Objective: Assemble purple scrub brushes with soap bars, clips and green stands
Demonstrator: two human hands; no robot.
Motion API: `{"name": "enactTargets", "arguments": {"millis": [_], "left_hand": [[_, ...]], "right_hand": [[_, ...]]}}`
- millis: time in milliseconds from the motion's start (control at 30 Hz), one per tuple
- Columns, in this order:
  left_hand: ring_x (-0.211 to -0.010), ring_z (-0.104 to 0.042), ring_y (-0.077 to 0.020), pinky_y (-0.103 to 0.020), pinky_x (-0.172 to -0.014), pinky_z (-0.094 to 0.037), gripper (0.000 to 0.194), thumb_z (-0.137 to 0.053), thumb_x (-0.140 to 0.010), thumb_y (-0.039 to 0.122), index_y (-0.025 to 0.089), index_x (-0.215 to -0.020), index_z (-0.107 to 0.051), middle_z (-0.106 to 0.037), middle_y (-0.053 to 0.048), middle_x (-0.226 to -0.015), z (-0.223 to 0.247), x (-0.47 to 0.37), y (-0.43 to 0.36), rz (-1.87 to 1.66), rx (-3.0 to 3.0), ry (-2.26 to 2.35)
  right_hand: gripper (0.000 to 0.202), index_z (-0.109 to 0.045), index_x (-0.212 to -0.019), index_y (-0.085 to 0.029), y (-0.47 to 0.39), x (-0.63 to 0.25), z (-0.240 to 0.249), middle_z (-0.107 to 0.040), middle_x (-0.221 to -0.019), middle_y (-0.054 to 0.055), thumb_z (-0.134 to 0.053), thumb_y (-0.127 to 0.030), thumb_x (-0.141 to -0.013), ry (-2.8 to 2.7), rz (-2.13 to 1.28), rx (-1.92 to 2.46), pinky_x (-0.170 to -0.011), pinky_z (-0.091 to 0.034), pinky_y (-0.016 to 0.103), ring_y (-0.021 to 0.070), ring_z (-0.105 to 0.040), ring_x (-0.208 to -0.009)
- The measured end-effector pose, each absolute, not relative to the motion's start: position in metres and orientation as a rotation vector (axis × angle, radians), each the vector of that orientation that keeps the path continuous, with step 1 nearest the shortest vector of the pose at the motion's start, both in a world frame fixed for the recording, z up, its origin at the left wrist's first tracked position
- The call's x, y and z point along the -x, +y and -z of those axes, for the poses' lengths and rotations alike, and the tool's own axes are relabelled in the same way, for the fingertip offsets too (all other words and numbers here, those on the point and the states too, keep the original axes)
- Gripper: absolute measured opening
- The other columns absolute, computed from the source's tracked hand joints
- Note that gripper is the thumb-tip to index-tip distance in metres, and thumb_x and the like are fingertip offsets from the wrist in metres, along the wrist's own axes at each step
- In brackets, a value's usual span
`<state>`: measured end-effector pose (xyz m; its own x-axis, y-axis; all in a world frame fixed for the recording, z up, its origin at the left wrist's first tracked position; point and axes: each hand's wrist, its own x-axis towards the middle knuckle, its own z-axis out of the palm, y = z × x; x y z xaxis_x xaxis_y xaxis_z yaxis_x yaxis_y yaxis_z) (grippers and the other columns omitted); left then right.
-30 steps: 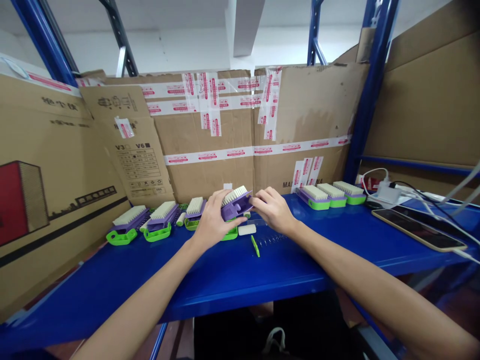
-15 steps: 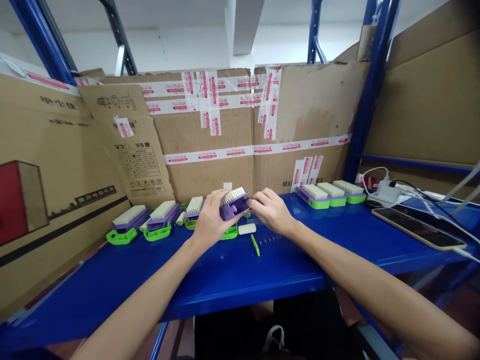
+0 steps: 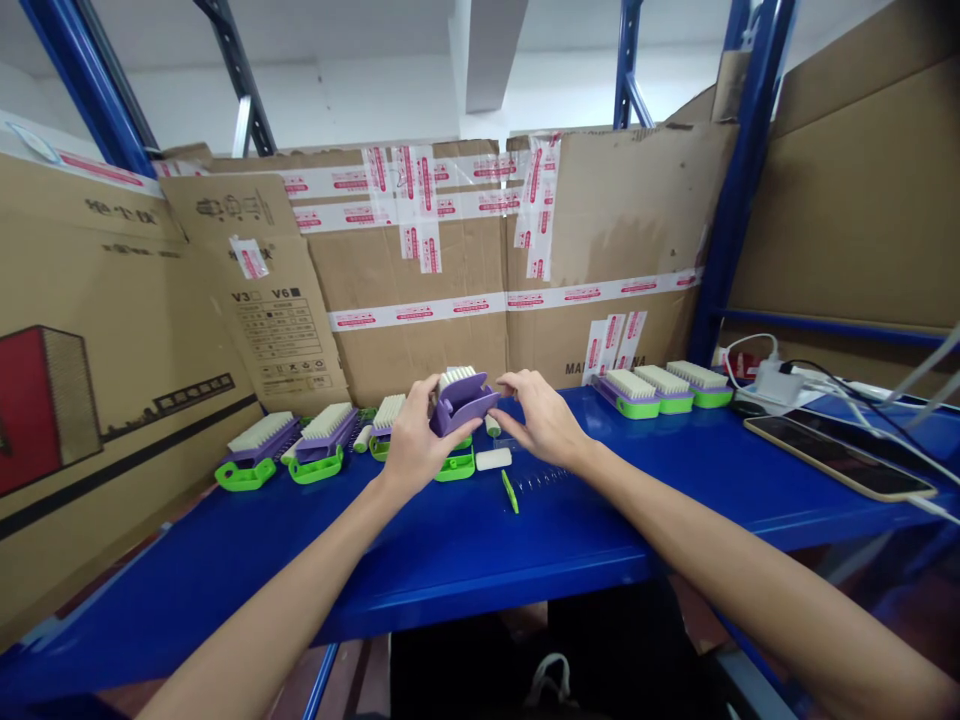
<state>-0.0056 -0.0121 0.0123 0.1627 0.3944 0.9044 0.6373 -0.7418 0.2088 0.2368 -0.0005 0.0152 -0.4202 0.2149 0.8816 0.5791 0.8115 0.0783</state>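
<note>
My left hand (image 3: 414,432) is closed round a scrub brush (image 3: 466,402) with a purple body and pale bristles, held tilted above the table. Its bristles face up and away, and the purple underside faces me. At the brush's right end is my right hand (image 3: 546,420), thumb and forefinger apart; I cannot tell whether they touch it. Below the brush lie a green brush base (image 3: 456,467), a small white pad (image 3: 493,459) and a thin green piece (image 3: 510,491). A small pale roller (image 3: 492,426) is partly hidden behind the hands.
Several purple brushes with green parts, such as one brush (image 3: 321,440), stand at the left of the blue table (image 3: 480,570). Three brushes (image 3: 660,388) sit at the back right. A phone (image 3: 836,458) and cables lie at the right. Cardboard (image 3: 420,350) walls the back.
The brush has turned in my left hand, showing more of its purple underside. My right fingers have come apart from their pinch at its end.
</note>
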Motion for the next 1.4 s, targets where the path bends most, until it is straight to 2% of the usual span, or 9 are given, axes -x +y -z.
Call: {"name": "enactTargets", "arguments": {"millis": [167,267,500,833,967,1233,1400], "left_hand": [[-0.108,-0.075,-0.0284,-0.046,-0.094,-0.063,0.078,-0.087,-0.084,0.057,0.022,-0.145,-0.052,-0.071,-0.013,-0.131,-0.013,0.004,-0.012,1.843,2.244,-1.106],[-0.102,-0.077,-0.0272,-0.045,-0.091,-0.065,0.078,-0.087,-0.083,0.06,0.022,-0.142,-0.053,-0.073,-0.012,-0.126,-0.016,0.002,-0.012,1.962,2.247,-1.153],[-0.097,-0.076,-0.0249,-0.041,-0.086,-0.065,0.064,-0.077,-0.088,0.07,0.021,-0.124,-0.057,-0.076,-0.01,-0.112,-0.02,0.002,-0.008,2.092,2.215,-1.148],[-0.102,-0.073,-0.0249,-0.04,-0.093,-0.063,0.059,-0.074,-0.091,0.07,0.02,-0.121,-0.06,-0.074,-0.01,-0.114,-0.021,0.009,-0.002,2.341,2.064,-1.225],[-0.104,-0.073,-0.025,-0.041,-0.096,-0.062,0.062,-0.076,-0.089,0.07,0.021,-0.122,-0.058,-0.073,-0.01,-0.116,-0.022,0.011,0.0,2.369,1.979,-1.252],[-0.108,-0.074,-0.0248,-0.039,-0.096,-0.062,0.056,-0.069,-0.097,0.067,0.022,-0.127,-0.055,-0.073,-0.011,-0.12,-0.019,0.013,0.004,2.293,1.914,-1.306],[-0.11,-0.072,-0.0254,-0.041,-0.103,-0.057,0.062,-0.069,-0.093,0.073,0.022,-0.124,-0.053,-0.072,-0.01,-0.12,-0.016,0.011,0.004,2.362,1.907,-1.332]], "right_hand": [[0.031,-0.05,-0.137,-0.019,0.001,-0.237,-0.015,-0.067,-0.107,0.011,-0.053,-0.037,-0.112,-2.003,0.461,0.61,-0.086,-0.052,0.043,0.0283,-0.06,-0.097],[0.03,-0.051,-0.135,-0.019,0.0,-0.237,-0.015,-0.067,-0.105,0.011,-0.052,-0.037,-0.112,-2.018,0.461,0.608,-0.085,-0.051,0.042,0.0278,-0.059,-0.095],[0.023,-0.06,-0.122,-0.019,0.001,-0.237,-0.016,-0.069,-0.105,0.012,-0.048,-0.037,-0.113,-2.065,0.479,0.661,-0.084,-0.048,0.041,0.0274,-0.057,-0.094],[0.024,-0.062,-0.113,-0.018,0.009,-0.241,-0.012,-0.07,-0.1,0.01,-0.044,-0.034,-0.115,-2.116,0.481,0.729,-0.081,-0.042,0.037,0.0244,-0.057,-0.09],[0.024,-0.064,-0.104,-0.019,0.01,-0.24,-0.011,-0.069,-0.098,0.008,-0.046,-0.033,-0.115,-2.176,0.482,0.769,-0.08,-0.039,0.036,0.0239,-0.054,-0.088],[0.025,-0.069,-0.106,-0.018,0.01,-0.238,-0.008,-0.068,-0.1,0.008,-0.051,-0.032,-0.114,-2.336,0.35,0.705,-0.085,-0.042,0.036,0.0229,-0.053,-0.092],[0.027,-0.071,-0.105,-0.017,0.006,-0.233,-0.009,-0.068,-0.099,0.009,-0.051,-0.033,-0.114,-2.361,0.286,0.614,-0.088,-0.044,0.037,0.0228,-0.055,-0.093]]}}
